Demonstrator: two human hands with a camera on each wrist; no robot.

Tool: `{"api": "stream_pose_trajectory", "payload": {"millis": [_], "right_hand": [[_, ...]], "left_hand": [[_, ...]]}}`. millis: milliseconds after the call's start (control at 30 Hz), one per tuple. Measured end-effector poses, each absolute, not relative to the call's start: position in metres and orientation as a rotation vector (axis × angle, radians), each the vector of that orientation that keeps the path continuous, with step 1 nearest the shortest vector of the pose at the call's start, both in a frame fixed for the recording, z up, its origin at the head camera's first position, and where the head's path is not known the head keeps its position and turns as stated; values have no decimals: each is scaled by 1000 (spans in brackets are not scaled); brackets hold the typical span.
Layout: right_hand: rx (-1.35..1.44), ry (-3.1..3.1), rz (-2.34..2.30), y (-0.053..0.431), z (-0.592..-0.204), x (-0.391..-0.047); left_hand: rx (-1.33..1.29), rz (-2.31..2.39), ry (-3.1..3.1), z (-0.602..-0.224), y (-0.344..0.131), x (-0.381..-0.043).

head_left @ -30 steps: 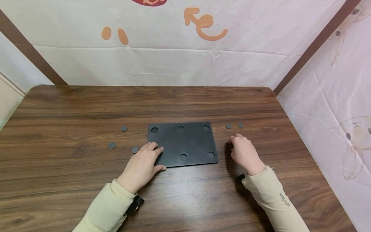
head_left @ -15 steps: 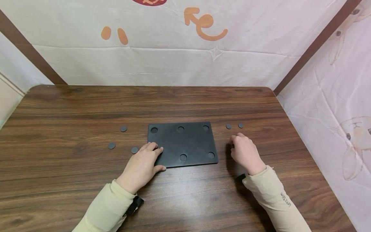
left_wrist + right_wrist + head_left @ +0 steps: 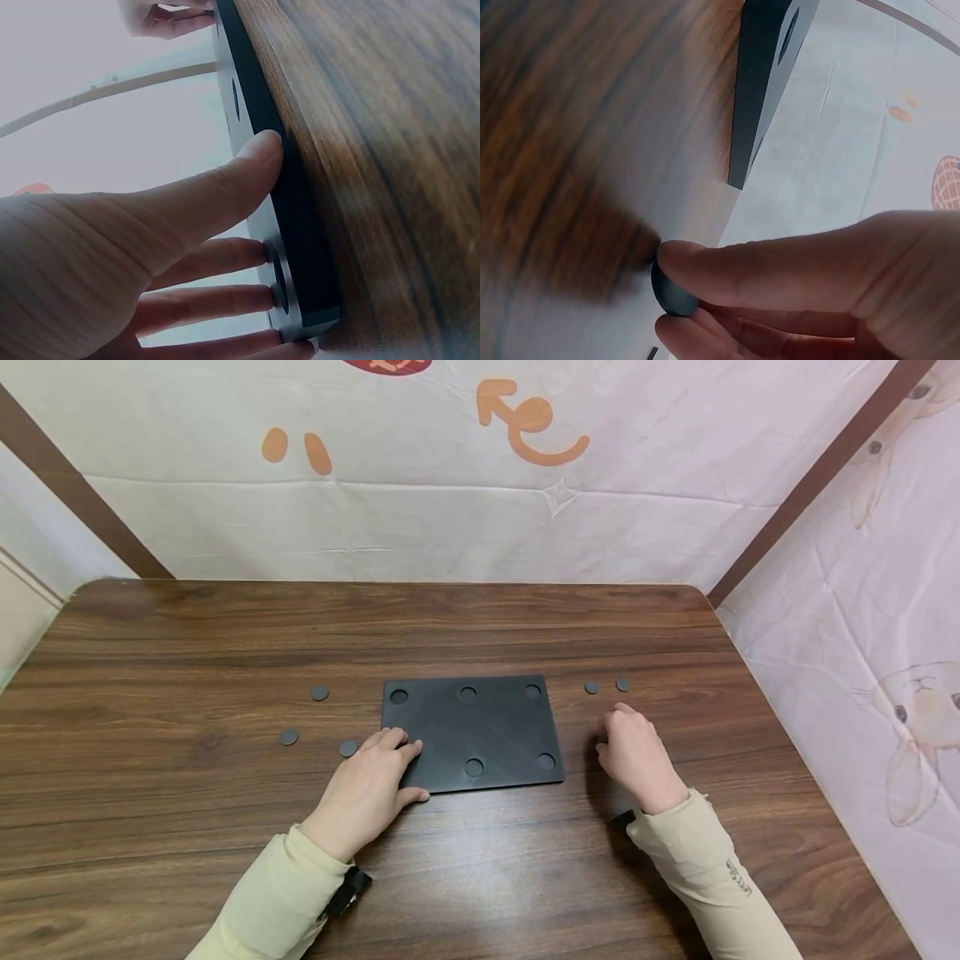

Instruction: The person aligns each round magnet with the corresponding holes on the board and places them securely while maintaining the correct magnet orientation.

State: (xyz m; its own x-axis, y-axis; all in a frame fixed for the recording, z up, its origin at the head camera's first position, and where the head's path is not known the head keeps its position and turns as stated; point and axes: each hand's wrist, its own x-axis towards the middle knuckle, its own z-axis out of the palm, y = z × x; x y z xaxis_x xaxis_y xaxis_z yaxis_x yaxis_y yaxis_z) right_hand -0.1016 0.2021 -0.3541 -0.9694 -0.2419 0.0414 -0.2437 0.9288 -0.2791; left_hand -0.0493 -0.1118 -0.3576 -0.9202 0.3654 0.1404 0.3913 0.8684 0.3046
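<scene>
A flat black board [image 3: 487,727] with round recesses lies on the wooden table. My left hand [image 3: 367,793] rests on its near-left corner, thumb against the front edge and fingers spread over the top, as the left wrist view also shows. Right of the board, my right hand [image 3: 637,756] pinches a small dark disc [image 3: 673,291] between thumb and fingers, close above the tabletop. Two similar discs, one of them a grey disc [image 3: 592,687], lie beyond that hand. A recess near the left hand is partly covered by its fingers.
Left of the board lie three more discs: a far disc [image 3: 320,693], a left disc [image 3: 288,737] and a disc [image 3: 348,748] beside my left hand. The wooden table [image 3: 480,885] ends at a pale printed curtain [image 3: 450,527] behind.
My right hand has shifted very slightly to the right, with its fingers tucking in a little. The left hand, the board and the loose discs stay in place.
</scene>
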Motion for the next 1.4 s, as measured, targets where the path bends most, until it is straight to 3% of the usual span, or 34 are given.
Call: {"api": "stream_pose_trajectory", "payload": {"millis": [833, 1400], "right_hand": [[318, -3123, 380, 202, -351, -100], [461, -3002, 641, 192, -357, -103]], "left_hand": [[-601, -505, -2955, -359, -112, -50], [-604, -498, -2960, -359, -113, -50]]}}
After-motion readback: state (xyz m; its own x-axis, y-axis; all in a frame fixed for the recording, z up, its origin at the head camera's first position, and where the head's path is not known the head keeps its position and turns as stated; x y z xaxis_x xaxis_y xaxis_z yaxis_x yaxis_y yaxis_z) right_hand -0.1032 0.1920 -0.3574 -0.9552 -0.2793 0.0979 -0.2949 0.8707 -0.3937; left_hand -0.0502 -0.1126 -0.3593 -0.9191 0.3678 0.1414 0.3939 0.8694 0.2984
